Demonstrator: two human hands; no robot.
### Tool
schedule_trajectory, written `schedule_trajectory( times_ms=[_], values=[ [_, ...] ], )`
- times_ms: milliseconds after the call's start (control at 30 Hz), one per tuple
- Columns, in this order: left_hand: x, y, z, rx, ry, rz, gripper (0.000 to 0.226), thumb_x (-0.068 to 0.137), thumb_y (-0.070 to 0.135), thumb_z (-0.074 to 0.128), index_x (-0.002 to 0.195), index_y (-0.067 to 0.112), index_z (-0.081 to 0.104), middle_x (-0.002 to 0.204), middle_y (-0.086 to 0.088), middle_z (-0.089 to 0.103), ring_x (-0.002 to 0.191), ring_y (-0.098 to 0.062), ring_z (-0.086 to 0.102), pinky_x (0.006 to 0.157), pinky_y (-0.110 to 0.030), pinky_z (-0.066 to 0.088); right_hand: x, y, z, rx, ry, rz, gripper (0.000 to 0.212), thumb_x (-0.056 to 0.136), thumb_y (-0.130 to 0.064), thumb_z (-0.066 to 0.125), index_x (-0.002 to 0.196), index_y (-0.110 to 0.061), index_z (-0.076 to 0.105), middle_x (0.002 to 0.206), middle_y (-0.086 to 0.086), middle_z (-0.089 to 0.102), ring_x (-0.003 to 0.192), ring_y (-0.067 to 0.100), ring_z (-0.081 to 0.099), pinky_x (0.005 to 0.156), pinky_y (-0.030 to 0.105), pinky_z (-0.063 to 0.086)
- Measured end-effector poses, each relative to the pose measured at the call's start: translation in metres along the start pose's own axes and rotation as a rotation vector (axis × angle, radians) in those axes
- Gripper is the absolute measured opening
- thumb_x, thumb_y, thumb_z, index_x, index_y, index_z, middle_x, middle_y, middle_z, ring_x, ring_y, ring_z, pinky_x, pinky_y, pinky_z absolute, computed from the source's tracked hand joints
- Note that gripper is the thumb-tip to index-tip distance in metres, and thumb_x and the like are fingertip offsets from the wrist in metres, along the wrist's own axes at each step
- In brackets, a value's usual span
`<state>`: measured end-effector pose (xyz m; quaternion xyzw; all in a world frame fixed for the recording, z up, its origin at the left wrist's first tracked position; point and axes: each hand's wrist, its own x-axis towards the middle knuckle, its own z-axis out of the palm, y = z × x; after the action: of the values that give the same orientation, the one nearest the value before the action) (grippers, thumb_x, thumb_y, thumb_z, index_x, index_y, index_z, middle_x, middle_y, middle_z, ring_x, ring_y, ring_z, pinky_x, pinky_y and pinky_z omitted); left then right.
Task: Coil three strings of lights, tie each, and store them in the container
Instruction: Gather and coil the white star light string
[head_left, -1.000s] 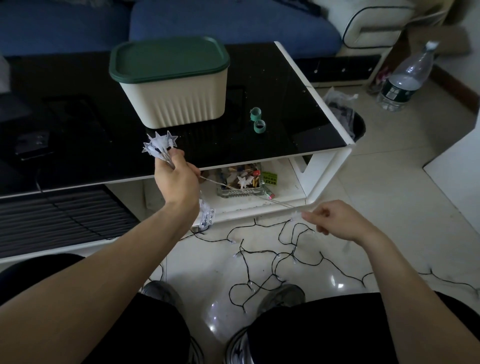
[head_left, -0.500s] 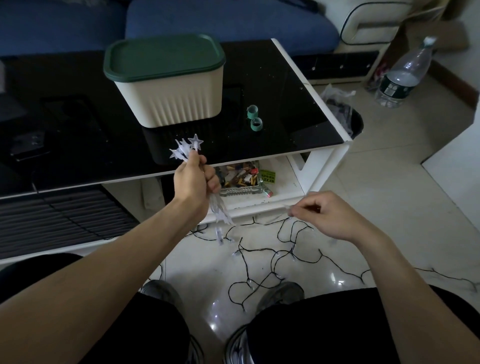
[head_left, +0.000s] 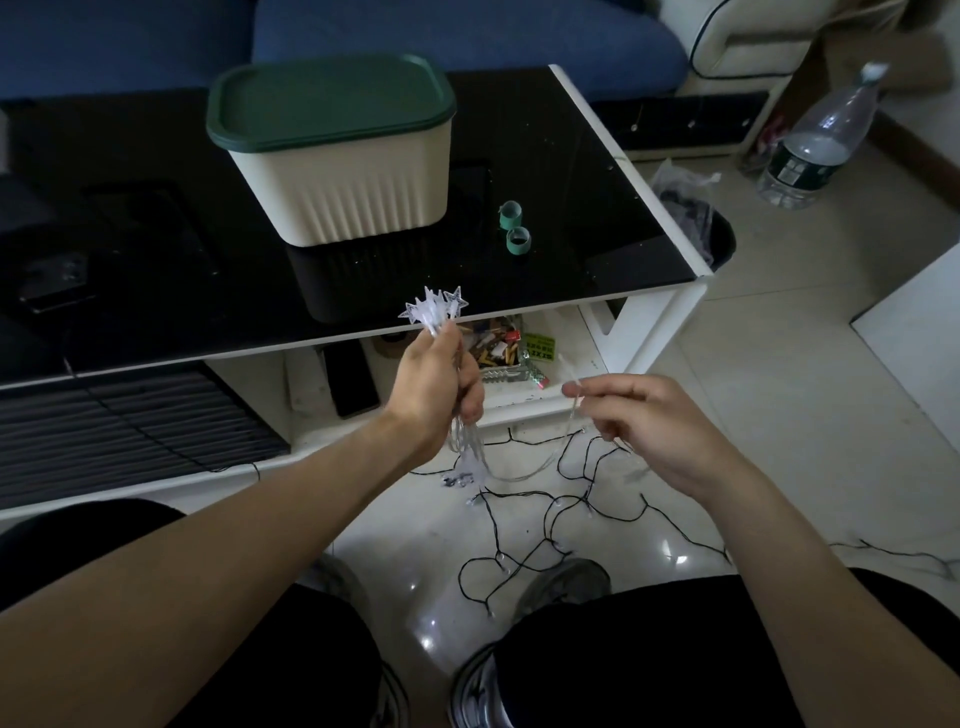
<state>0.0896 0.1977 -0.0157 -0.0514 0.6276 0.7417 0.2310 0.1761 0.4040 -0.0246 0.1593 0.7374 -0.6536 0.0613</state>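
Note:
My left hand (head_left: 436, 379) grips a bundle of clear star lights (head_left: 434, 309), with stars sticking up above the fist and loops of clear wire hanging below it. My right hand (head_left: 639, 421) pinches the loose end of that clear wire between thumb and forefinger, a short way right of the left hand. A black-wired string of lights (head_left: 540, 514) lies tangled on the floor below both hands. The cream container (head_left: 353, 192) with its green lid on stands on the black table (head_left: 587, 218). Two green tape rolls (head_left: 514, 228) lie to its right.
A shelf under the table holds a glass dish of small items (head_left: 506, 353) and a dark phone (head_left: 353, 384). A lined black bin (head_left: 711, 234) stands at the table's right end, a plastic water bottle (head_left: 815, 150) beyond it. My knees and shoes fill the bottom.
My left hand moved right and down with the star bundle. My right hand rose and came closer, so the clear wire now sags in a loop between the hands.

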Motion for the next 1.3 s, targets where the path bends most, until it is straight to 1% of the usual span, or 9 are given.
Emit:
schedule_trajectory(
  times_ms=[133,267,367,500,600,733,1000,1167,1300],
  values=[
    [-0.001,-0.004,0.003,0.079,-0.048,-0.029,0.032,0.109,0.031,0.027,0.082,0.016,0.036,0.054,0.003,0.025,0.045,-0.013,0.02,0.046,-0.028,0.016,-0.003,-0.008,-0.001,0.295,0.1,-0.091,0.021,0.077,-0.027,0.075,0.093,-0.015,0.081,0.077,0.003,0.065,0.072,0.015,0.057,0.069,0.027,0.049],
    [-0.005,-0.008,0.01,0.044,-0.107,-0.115,0.029,0.107,0.034,0.031,0.097,0.012,0.046,0.063,0.0,0.023,0.053,-0.014,0.019,0.055,-0.032,0.013,-0.003,-0.011,0.012,0.401,0.192,-0.175,0.025,0.079,-0.019,0.076,0.102,-0.009,0.077,0.08,0.008,0.073,0.077,0.02,0.069,0.074,0.028,0.057],
    [-0.006,-0.015,0.016,0.065,-0.137,-0.118,0.026,0.106,0.028,0.032,0.092,0.012,0.046,0.064,-0.002,0.027,0.053,-0.015,0.022,0.053,-0.031,0.014,-0.002,-0.016,0.022,0.437,0.184,-0.158,0.023,0.083,-0.015,0.075,0.104,-0.005,0.076,0.086,0.009,0.075,0.083,0.021,0.072,0.072,0.029,0.059],
    [-0.008,-0.019,0.019,0.103,-0.126,-0.008,0.033,0.109,0.025,0.028,0.085,0.009,0.045,0.066,-0.005,0.047,0.055,-0.018,0.045,0.05,-0.031,0.039,-0.002,-0.022,0.025,0.325,0.127,-0.15,0.021,0.087,-0.012,0.074,0.107,-0.003,0.076,0.091,0.007,0.076,0.09,0.021,0.073,0.069,0.033,0.062],
    [-0.007,-0.02,0.021,0.095,-0.1,0.038,0.034,0.109,0.026,0.03,0.087,0.007,0.048,0.078,-0.012,0.056,0.071,-0.024,0.057,0.068,-0.038,0.058,-0.004,-0.025,0.028,0.312,0.091,-0.167,0.017,0.088,-0.008,0.072,0.104,-0.002,0.075,0.086,0.01,0.075,0.081,0.025,0.074,0.066,0.032,0.063],
    [-0.008,-0.019,0.024,0.092,-0.136,0.054,0.033,0.109,0.028,0.03,0.09,0.007,0.046,0.1,-0.024,0.069,0.094,-0.034,0.069,0.086,-0.046,0.059,-0.002,-0.031,0.033,0.364,0.133,-0.131,0.014,0.088,-0.008,0.074,0.101,-0.002,0.075,0.082,0.011,0.075,0.071,0.021,0.073,0.059,0.027,0.06],
    [-0.015,-0.017,0.026,0.081,-0.239,0.01,0.03,0.109,0.029,0.029,0.099,0.006,0.046,0.08,-0.014,0.072,0.072,-0.031,0.071,0.073,-0.045,0.059,0.005,-0.029,0.04,0.002,0.259,-0.294,0.014,0.082,-0.014,0.082,0.096,-0.011,0.079,0.082,0.001,0.078,0.077,0.016,0.075,0.069,0.026,0.059],
    [-0.015,-0.018,0.023,0.119,-0.257,0.029,0.037,0.109,0.028,0.03,0.111,-0.002,0.051,0.068,-0.008,0.063,0.066,-0.029,0.065,0.081,-0.054,0.057,0.004,-0.028,0.043,0.014,0.255,-0.248,0.019,0.079,-0.016,0.085,0.096,-0.01,0.076,0.079,0.003,0.077,0.071,0.013,0.075,0.064,0.018,0.054],
    [-0.018,-0.017,0.024,0.14,-0.258,0.017,0.032,0.108,0.03,0.035,0.106,0.003,0.052,0.068,-0.005,0.056,0.053,-0.021,0.055,0.058,-0.039,0.055,0.005,-0.023,0.048,0.009,0.309,-0.25,0.016,0.077,-0.019,0.087,0.084,-0.015,0.072,0.076,0.003,0.076,0.07,0.013,0.074,0.061,0.018,0.053]
  ],
)
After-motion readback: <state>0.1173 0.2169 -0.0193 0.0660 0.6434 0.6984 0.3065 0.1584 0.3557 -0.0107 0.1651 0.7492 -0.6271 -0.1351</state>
